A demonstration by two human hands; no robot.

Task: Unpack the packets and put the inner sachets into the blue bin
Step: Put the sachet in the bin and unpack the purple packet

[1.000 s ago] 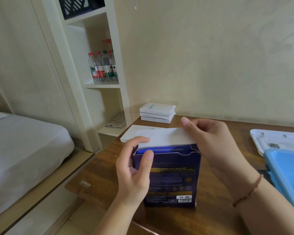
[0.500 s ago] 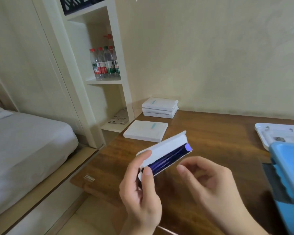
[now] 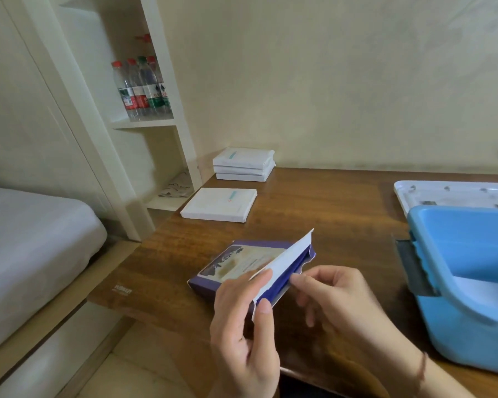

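- Gripping the near end of the purple packet (image 3: 242,267) low in the middle of the frame, the left hand (image 3: 243,326) had its thumb curled against the end edge and its fingers wrapped over the printed face.
- The right hand (image 3: 332,300) sat just right of the open mouth, its fingertips (image 3: 295,280) bent in at the purple inner edge; whether they already pinched a sachet could not be told.
- A second before, the packet had stood upright on the desk (image 3: 328,202) with both hands at its top; it was now tipped flat, printed face up, the white flap (image 3: 288,255) lifted and the mouth turned toward the right hand.
- That suggested the opening step was done and the drawing-out was about to start; no sachet was visible outside the packet.
- The blue bin (image 3: 454,271) stood at the right edge of the frame, near the right hand, with a white tray (image 3: 406,191) behind it.
- White packets (image 3: 219,206) lay flat in the middle of the frame, and more were stacked (image 3: 243,165) behind, apparently unopened.
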